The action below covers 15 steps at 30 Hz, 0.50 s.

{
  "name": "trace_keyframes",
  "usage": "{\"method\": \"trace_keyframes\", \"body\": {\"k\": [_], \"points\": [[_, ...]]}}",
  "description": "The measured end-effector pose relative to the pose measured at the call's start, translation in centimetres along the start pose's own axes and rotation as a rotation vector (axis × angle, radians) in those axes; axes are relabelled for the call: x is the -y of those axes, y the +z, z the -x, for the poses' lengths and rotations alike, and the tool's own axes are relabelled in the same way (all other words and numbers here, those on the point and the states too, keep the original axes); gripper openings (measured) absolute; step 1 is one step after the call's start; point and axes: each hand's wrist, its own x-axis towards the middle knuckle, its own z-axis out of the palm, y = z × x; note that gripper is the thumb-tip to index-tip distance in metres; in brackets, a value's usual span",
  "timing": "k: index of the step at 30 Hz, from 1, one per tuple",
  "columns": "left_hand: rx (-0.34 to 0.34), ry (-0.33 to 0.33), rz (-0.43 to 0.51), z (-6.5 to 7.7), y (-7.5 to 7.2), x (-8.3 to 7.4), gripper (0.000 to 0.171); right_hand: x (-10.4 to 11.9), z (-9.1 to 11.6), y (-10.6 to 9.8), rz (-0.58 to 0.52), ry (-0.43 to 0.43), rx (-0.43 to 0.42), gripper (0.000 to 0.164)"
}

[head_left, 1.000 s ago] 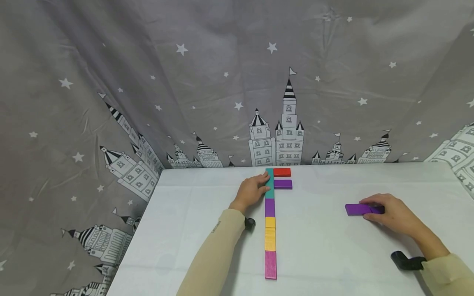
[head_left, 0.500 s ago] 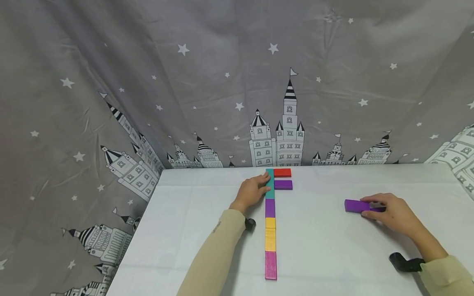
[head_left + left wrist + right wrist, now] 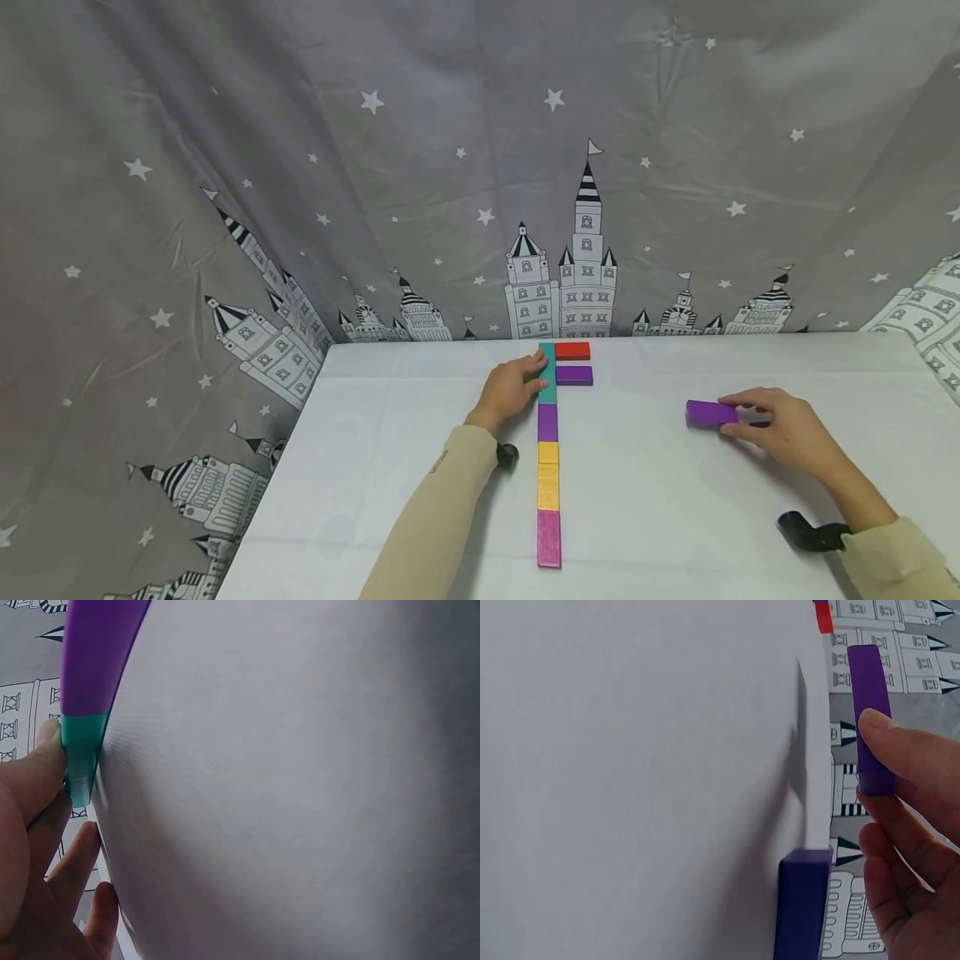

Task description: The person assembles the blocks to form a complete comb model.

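Note:
My left hand rests against a teal block at the far end of a column of flat coloured blocks, its fingertips along the left side. In the left wrist view, thumb and fingers lie beside the teal block. Below it run a purple block, two yellow blocks and a pink block. At the right, my right hand pinches a purple block between thumb and fingers, raised above the table. Another purple block stays on the table behind it, partly hidden by the hand in the head view.
A red block and one more purple block extend rightward from the teal block. The white table meets a grey curtain printed with castles and stars at its back edge.
My right hand has lifted the purple block off the other purple one and moved slightly left with it. The left hand has stayed at the teal block.

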Motion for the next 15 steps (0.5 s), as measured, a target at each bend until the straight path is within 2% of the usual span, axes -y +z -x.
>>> {"method": "trace_keyframes", "body": {"k": [15], "points": [[0.000,0.002,0.014,0.1,-0.1,0.0,0.049,1.9,-1.1,1.0,-0.009,-0.086,-0.064,0.039]]}}
